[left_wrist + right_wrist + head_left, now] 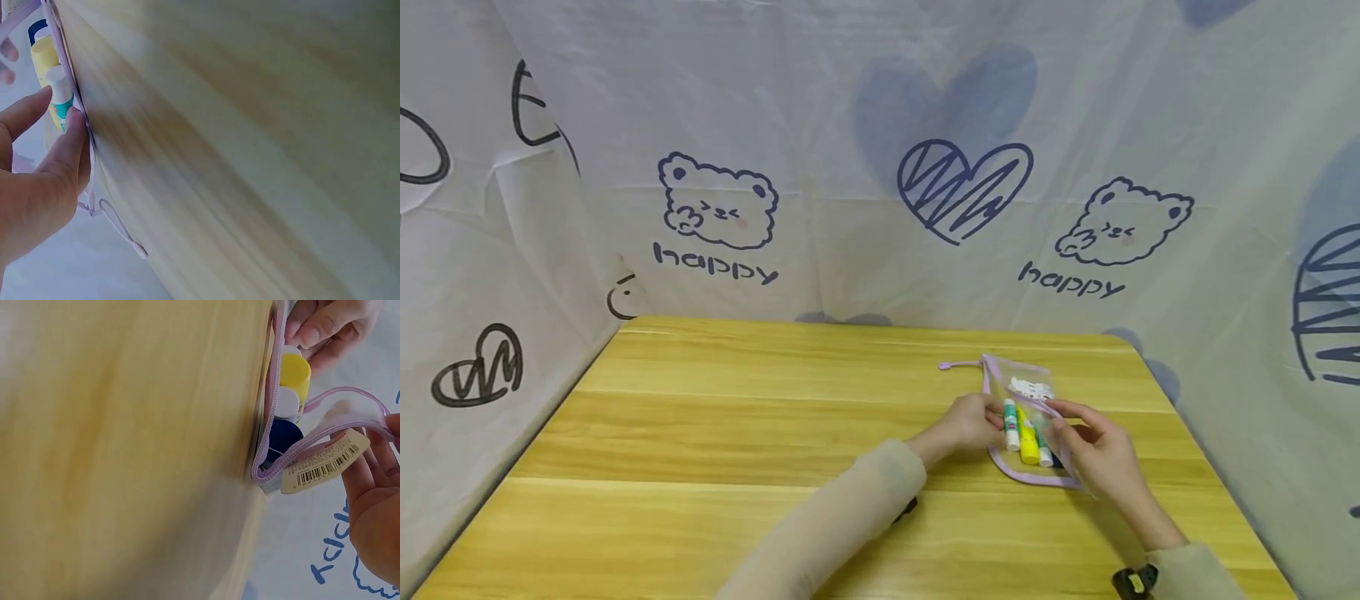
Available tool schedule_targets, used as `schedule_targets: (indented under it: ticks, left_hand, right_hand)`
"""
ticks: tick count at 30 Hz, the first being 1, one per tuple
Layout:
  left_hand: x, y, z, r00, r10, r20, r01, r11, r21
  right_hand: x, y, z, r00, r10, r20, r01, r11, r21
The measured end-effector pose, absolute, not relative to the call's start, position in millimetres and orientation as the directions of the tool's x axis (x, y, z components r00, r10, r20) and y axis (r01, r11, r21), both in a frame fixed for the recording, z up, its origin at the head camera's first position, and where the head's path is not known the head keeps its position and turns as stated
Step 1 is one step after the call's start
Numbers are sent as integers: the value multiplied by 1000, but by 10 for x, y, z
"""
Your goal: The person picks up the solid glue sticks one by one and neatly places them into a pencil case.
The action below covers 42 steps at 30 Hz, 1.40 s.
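Note:
A clear zip pouch with lilac edging [1026, 478] lies at the right of the table, its upper sheet lifted. My right hand [1103, 457] pinches that sheet's edge and holds the pouch apart. At the other side of the opening, my left hand [972, 423] pinches a green-and-white glue stick [61, 94] between thumb and fingers. Beside it in the pouch lie a yellow tube [1028, 442], a second white-capped stick [287, 403] and a dark blue round-ended item [282, 439], whose kind I cannot tell. A barcode label [328, 462] hangs from the pouch near my right hand.
The pouch's lilac zip pull [945, 366] sticks out to the left on the wooden table [715, 417]. Behind the table hangs a pale cloth [835, 233] printed with bears and hearts. The table's right edge runs close to my right forearm.

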State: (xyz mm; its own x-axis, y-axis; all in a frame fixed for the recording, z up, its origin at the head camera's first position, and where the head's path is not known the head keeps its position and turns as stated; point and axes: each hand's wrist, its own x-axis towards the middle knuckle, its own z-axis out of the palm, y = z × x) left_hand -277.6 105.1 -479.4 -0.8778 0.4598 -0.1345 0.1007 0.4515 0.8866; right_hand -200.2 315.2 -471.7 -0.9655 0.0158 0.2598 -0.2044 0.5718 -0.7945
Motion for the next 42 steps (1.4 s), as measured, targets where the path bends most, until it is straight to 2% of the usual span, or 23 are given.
schedule_targets:
  ticks: [6,13,19,22,27,30,34,42]
  left_hand:
    - [-2791,965,-4793,-884,453,-111,107,429,897]
    - [-2797,811,-4751,-905,417,-91,128,469,874]
    - [-2791,699,-4717,-907,421,-10,230,514,826]
    - [-2787,661,-4713,-871,488,45,347,549,761]
    - [-2756,629,-4684,-772,631,76,537,583,609]
    - [-2724,624,-4667,-731,681,36,591,607,531]
    - [-2682,613,-4666,-693,721,-7,641,620,453]
    - [-2581,586,-4657,-660,748,-72,707,651,275]
  right_hand:
    - [-2015,3135,-4753,-962,-5,271,-217,614,-758]
    - [-2024,3117,-4770,-961,-89,263,-259,628,-734]
    - [-2013,3054,-4767,-952,-171,254,-302,662,-686]
    - [-2012,3018,-4777,-932,-226,282,-359,664,-656]
    - [-1994,2983,-4789,-884,-321,341,-464,693,-551]
    - [-1973,2973,-4786,-853,-373,365,-513,728,-455]
    - [-1939,2958,-4775,-842,-416,342,-532,742,-408]
    - [-1856,2922,-4772,-833,-473,288,-548,781,-300]
